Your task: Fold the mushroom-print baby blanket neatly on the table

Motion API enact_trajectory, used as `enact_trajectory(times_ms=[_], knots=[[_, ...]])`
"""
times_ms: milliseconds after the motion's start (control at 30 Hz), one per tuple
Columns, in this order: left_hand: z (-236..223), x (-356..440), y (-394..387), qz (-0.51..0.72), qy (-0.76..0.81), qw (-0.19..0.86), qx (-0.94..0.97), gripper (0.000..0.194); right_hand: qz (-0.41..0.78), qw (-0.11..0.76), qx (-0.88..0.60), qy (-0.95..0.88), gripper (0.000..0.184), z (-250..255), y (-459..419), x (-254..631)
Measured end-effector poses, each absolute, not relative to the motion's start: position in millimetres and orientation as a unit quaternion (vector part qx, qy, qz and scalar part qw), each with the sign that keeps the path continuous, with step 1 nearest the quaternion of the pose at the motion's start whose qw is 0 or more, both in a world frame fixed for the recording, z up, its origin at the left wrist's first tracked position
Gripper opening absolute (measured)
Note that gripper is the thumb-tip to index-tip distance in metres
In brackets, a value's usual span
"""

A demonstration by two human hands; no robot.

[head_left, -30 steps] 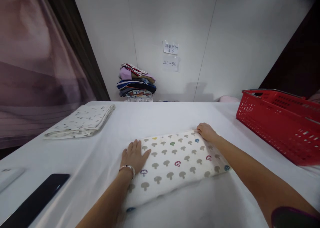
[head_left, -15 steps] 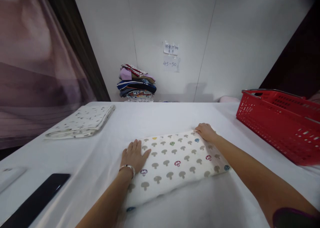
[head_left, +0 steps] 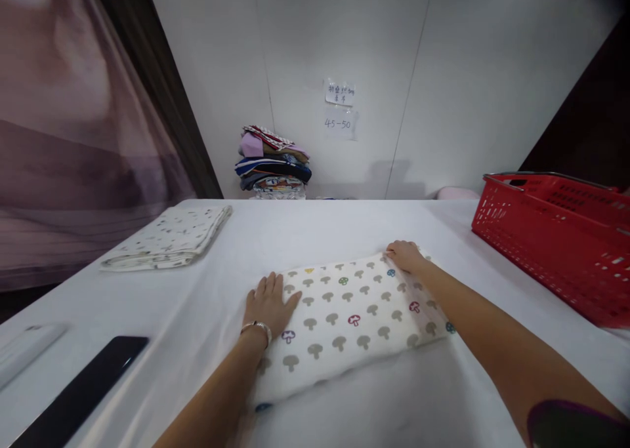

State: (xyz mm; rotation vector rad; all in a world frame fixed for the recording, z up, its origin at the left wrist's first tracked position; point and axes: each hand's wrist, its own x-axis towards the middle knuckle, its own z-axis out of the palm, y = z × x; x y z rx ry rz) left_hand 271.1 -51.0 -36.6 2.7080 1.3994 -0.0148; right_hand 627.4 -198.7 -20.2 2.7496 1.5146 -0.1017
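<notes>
A folded white cloth with a mushroom print (head_left: 339, 323) lies across the white table in front of me. My left hand (head_left: 270, 304), with a bracelet at the wrist, rests flat on the cloth's left end, fingers spread. At the far right edge, my right hand (head_left: 404, 254) has its fingers curled over the cloth and closed on that edge. The fingertips are partly hidden by the hand itself. The right part of the cloth looks slightly raised and creased under my forearm.
Another folded white patterned cloth (head_left: 172, 238) sits at the far left. A black phone (head_left: 86, 395) and a white object (head_left: 29, 349) lie at the near left. On the right stands a red basket (head_left: 551, 244). Stacked fabrics (head_left: 273, 166) rise behind the table, by the wall.
The view has turned slightly left, so everything appears shifted a little right. My right hand slid slightly left along the far edge at first; the left hand stays in place.
</notes>
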Motion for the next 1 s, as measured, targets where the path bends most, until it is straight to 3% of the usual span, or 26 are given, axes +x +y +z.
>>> enact_trajectory(times_ms=[233,500,1000], knots=[[-39,271,-50,0.001,0.456,0.052,0.889,0.080,-0.087,0.000,0.842,0.533,0.030,-4,-189,616],[-42,270,-49,0.012,0.455,0.054,0.889,0.079,-0.070,-0.021,0.823,0.563,0.020,-7,-175,599],[-36,270,-53,-0.001,0.459,0.062,0.886,0.079,-0.085,-0.037,0.798,0.595,0.022,-7,-164,578]])
